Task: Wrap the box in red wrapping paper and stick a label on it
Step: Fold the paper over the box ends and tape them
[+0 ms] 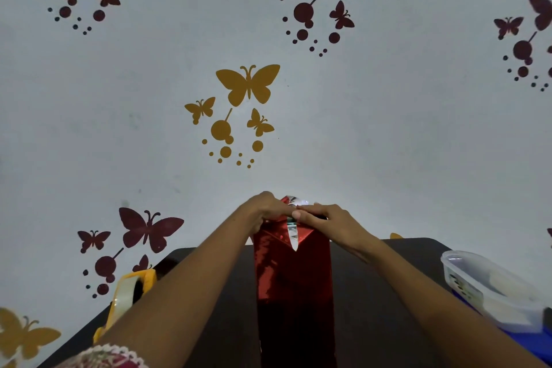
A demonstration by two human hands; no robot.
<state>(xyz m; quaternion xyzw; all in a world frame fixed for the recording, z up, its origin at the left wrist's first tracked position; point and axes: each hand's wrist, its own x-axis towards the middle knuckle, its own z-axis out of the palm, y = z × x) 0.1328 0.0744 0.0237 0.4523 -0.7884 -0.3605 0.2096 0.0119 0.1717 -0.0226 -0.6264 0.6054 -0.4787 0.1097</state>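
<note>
Tall rectangular box [294,272], covered all over in shiny red wrapping paper [268,266], upright in the middle of a dark brown table [230,323], near its far edge. Both hands on the top end of the box, 1 from each side, both forearms bare and stretched forward over the table.

Left hand [265,207]: laid over the top left corner, fingers bent down round the far and left side, gripping the box and the folded paper there. Right hand [325,218]: flat on the top right part, fingers nearly straight and close together, pressing the paper down, not curled round anything. Fingertips of the 2 hands touching at the middle of the top; owner of the nail visible there not clear.

Just under that meeting place, 1 strip of clear sticky tape [292,237], going from the top edge down onto the near face and ending in a point. Behind the hands, a small raised flap of paper [294,199] with a silvery glare.

At the left table edge, a yellow tape dispenser [131,293] with a roll of clear tape, partly hidden by the left forearm. At the right edge, a clear plastic container [484,287] on something blue [534,340]. Patterned sleeve with a lace border [110,357] at the bottom left. Behind all, a pale wall [388,128] with dark red and mustard butterfly stickers [248,84].
</note>
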